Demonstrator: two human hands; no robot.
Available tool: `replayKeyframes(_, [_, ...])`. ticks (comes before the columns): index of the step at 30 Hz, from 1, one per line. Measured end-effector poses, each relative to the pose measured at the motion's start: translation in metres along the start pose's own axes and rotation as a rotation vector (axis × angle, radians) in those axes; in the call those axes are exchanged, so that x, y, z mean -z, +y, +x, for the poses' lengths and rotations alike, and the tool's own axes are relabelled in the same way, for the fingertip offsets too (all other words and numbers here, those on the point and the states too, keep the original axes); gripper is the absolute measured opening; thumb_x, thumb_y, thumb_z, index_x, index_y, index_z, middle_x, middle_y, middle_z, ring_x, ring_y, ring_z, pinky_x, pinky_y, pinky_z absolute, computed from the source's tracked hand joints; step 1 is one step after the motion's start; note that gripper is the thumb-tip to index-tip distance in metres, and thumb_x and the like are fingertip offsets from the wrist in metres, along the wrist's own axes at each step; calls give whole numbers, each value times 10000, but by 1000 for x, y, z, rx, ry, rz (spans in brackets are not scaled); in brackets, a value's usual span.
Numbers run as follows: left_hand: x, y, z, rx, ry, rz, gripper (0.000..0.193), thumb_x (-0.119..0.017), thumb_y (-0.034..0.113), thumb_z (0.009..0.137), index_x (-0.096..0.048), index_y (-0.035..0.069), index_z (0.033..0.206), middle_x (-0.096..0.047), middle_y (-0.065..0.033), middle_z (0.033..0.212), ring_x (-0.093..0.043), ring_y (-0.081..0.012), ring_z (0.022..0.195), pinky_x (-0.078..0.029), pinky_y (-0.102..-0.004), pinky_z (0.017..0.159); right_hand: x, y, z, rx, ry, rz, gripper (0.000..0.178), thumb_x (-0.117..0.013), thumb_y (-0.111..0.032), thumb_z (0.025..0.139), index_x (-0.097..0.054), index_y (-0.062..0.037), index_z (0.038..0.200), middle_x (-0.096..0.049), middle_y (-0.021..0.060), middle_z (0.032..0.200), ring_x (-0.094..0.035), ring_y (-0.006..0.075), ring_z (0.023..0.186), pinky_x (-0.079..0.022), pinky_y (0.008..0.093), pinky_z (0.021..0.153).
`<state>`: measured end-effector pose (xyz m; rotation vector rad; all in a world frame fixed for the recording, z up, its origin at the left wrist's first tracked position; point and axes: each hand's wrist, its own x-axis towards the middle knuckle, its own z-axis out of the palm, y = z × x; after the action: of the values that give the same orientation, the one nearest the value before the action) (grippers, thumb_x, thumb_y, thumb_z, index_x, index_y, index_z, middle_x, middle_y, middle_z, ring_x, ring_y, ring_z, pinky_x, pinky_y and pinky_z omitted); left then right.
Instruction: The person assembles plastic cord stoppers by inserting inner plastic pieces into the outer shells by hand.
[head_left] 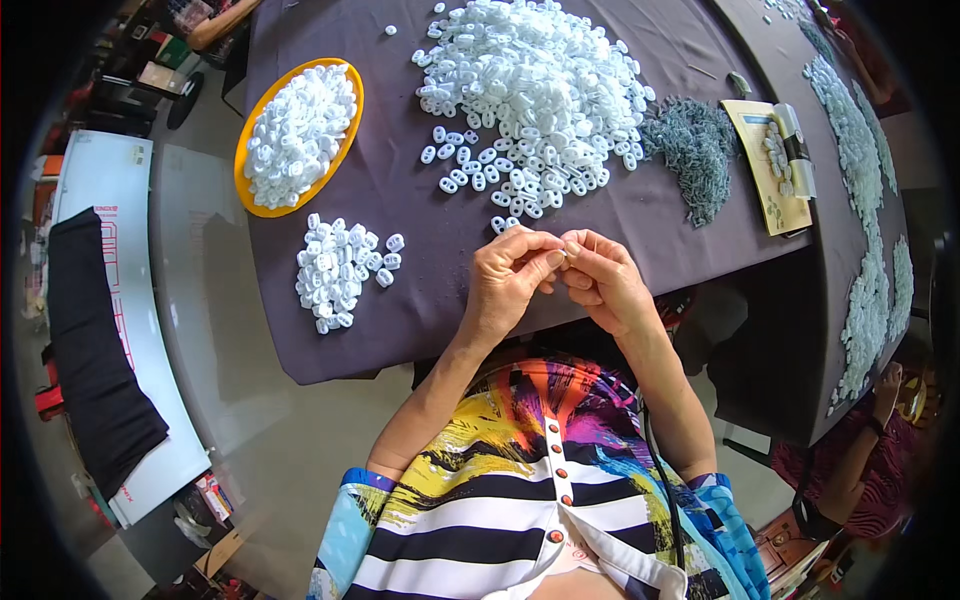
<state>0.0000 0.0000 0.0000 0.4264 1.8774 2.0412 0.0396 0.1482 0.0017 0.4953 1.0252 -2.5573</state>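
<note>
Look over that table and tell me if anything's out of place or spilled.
A small white piece lies alone on the dark cloth, left of the big white pile and apart from it, so it may be a stray. I see no clear damage.

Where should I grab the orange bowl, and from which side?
Probably by the bare rim at its near end, your left hand coming from the near side. The orange bowl is a long oval pointing roughly toward you, and that end's rim shows clear of the heaped white pieces. Pass left of the small pile.
</note>
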Motion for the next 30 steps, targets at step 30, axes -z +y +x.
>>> replayKeyframes(30, [-2, -16, -8, 343, 127, -163, 120, -581, 56, 859, -619, -41, 917, -603, -42, 725, -580, -93, 560, -542, -246, 493, 7, 21, 5, 487, 165, -847, 87, -533, 44, 841, -535, -37, 873, -506, -54, 692, -421, 6, 587, -342, 170, 510])
